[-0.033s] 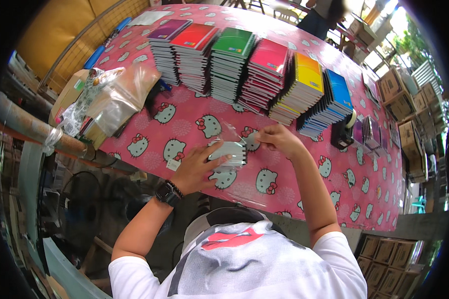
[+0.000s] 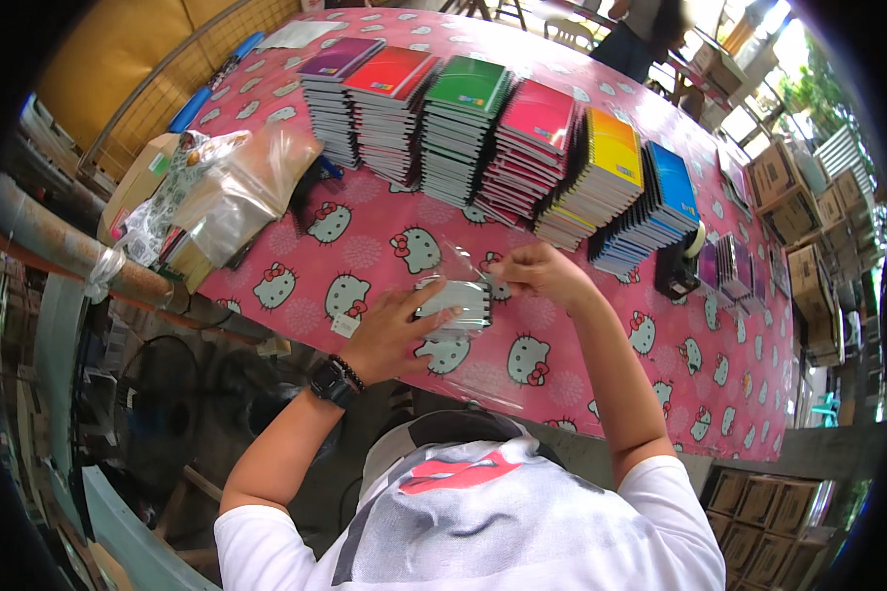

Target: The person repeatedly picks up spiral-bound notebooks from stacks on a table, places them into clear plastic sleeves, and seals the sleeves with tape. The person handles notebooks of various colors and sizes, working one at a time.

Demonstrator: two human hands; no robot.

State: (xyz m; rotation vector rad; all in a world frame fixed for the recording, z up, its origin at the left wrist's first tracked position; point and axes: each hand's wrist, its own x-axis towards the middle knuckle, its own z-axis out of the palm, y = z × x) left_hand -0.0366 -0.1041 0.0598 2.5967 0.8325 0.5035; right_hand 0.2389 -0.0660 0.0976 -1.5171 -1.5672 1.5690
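A small spiral-bound notebook bundle (image 2: 468, 295) with a pale face lies near the table's front edge, in loose clear plastic film (image 2: 455, 261). My left hand (image 2: 396, 320) rests on its left side, fingers spread and stretched out over it. Just beyond its far right corner, my right hand (image 2: 542, 274) is closed in a pinch. Whatever those fingertips hold is too small or clear to make out. A strip of clear plastic (image 2: 478, 396) lies at the table edge below the bundle.
Stacks of spiral notebooks stand in a row beyond my hands: purple (image 2: 340, 59), red (image 2: 392, 71), green (image 2: 468, 84), pink (image 2: 537, 110), yellow (image 2: 613, 143) and blue (image 2: 670, 177). A black tape dispenser (image 2: 676, 271) sits at right, clear plastic bags (image 2: 241, 192) at left. Another person (image 2: 646, 34) is far off.
Both hands and the bundle keep nearly the same places. The whole view has shifted very slightly.
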